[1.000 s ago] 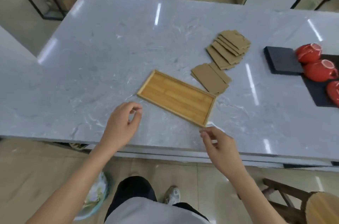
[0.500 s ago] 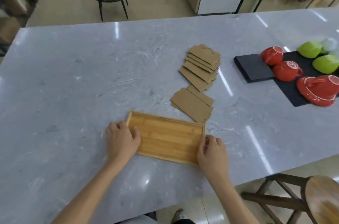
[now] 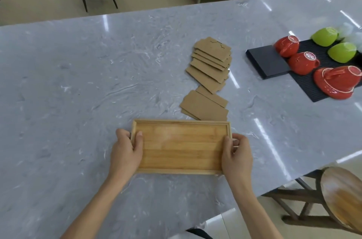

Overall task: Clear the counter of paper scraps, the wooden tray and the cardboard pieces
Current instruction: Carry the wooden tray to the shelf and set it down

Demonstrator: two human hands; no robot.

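The left hand (image 3: 126, 152) and the right hand (image 3: 236, 155) are grasping the short ends of the wooden tray (image 3: 181, 145), fingers wrapping its rims, near the front of the grey worktop (image 3: 68, 91). Just behind it, the cardboard pieces (image 3: 208, 80) are lying in overlapping piles.

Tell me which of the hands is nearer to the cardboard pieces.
Right. The right hand grips the wooden tray's right end, almost directly below the cardboard pieces; the left hand grips the tray's left end, farther off.
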